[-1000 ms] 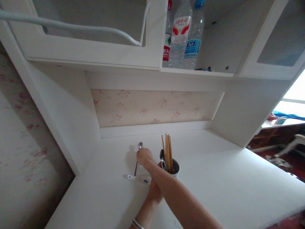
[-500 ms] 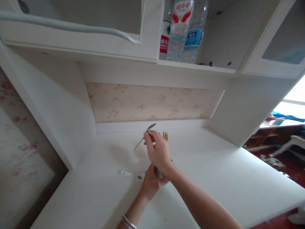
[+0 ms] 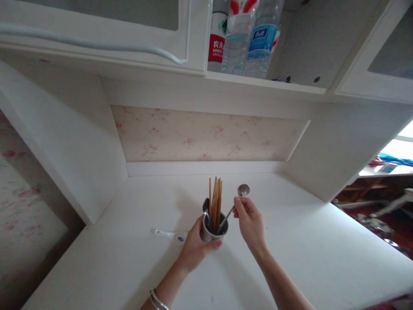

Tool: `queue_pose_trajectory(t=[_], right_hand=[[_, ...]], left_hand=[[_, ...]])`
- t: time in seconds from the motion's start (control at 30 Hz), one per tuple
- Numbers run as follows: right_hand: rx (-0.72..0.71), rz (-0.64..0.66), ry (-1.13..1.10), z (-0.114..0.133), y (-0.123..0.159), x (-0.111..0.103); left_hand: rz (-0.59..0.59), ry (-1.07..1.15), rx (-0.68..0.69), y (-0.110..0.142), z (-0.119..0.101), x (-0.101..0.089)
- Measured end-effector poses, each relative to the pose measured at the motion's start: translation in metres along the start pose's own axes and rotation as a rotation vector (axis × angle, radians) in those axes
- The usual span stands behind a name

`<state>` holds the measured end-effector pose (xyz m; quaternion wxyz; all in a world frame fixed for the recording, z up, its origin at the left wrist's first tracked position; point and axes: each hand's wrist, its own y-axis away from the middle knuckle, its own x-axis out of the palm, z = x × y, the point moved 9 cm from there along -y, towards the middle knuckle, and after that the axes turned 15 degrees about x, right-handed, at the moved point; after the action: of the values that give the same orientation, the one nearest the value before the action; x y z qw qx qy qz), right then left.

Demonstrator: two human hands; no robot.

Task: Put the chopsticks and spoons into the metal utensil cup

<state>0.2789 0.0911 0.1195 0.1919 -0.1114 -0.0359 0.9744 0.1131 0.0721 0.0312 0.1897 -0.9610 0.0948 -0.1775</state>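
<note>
My left hand (image 3: 197,244) is wrapped round a grey utensil cup (image 3: 211,237) over the white tabletop. Several wooden chopsticks (image 3: 216,202) stand upright in the cup, with a dark metal spoon (image 3: 206,206) at their left. Between its thumb and fingers my right hand (image 3: 251,221) pinches a metal spoon (image 3: 243,190). That spoon's bowl points up and away, while its handle slants down into the cup's right side. A white ceramic spoon (image 3: 169,235) with a blue pattern lies on the tabletop, left of my left hand, its bowl end close to the fingers.
An upper cabinet (image 3: 190,69) overhangs the tabletop (image 3: 135,215), with plastic bottles (image 3: 238,47) on its open shelf. Side panels (image 3: 61,142) bound the tabletop on both sides. A floral back panel (image 3: 200,135) stands behind.
My right hand has moved right and down with the metal spoon, turning it so its handle now enters the cup. The cup and chopsticks have come into clear view. The camera has shifted slightly.
</note>
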Motion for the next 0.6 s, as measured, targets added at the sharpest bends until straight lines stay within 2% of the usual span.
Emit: queue_pose_trajectory(t=[0.23,0.43,0.6], right_hand=[[0.074,0.088,-0.017,-0.038,0.008,0.025],[0.122,0.105,-0.14,-0.061,0.008,0.029],[0.205,0.219,-0.218,-0.079,0.008,0.038]], left_hand=[[-0.02,-0.032,-0.014,0.0,0.012,-0.005],[-0.018,-0.004,-0.013,-0.001,0.014,-0.004],[-0.01,0.003,-0.008,-0.001,0.009,0.0]])
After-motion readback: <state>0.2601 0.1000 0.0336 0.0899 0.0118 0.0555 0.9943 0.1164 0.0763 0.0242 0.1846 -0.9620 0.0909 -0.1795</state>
